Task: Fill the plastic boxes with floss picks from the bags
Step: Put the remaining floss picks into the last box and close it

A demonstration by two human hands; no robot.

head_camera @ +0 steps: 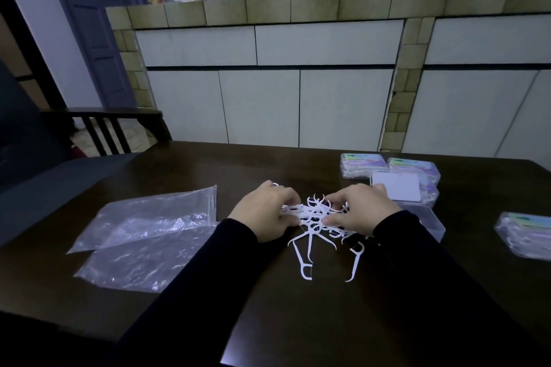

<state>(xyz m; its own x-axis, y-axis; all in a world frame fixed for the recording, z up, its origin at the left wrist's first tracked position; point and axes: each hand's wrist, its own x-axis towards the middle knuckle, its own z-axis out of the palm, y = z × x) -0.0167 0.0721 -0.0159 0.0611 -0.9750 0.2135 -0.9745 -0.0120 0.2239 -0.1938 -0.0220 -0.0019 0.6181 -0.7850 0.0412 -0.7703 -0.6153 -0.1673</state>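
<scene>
Here, a person sits at a dark wooden table (pixel 208 164), both arms in black sleeves reaching forward. In the middle of the table lies a tangled heap of white floss picks (pixel 320 213). Each pick is a thin white plastic stick with a pointed, slightly hooked tail at one end and a small U-shaped fork at the other. Several picks have strayed toward the person, and two lie apart from the heap with their forked heads nearest the camera.

The left hand (pixel 265 211) rests on the left side of the heap, its fingers curled around a neat bundle of picks lying side by side. The right hand (pixel 357 208) sits on the right side of the heap, fingers bent and thumb pressed in, pinching at the tangled picks.

To the left of the hands, two crumpled clear plastic bags (pixel 143 232) lie flat on the table, one overlapping the other. Behind the right hand are closed plastic boxes (pixel 387 168) with pastel labels, packed together, and a white-lidded box (pixel 398 188) rests on them. Just beside the right wrist sits an open clear box (pixel 432 219); its contents cannot be made out. Another labelled box (pixel 524 232) lies at the right edge.
</scene>
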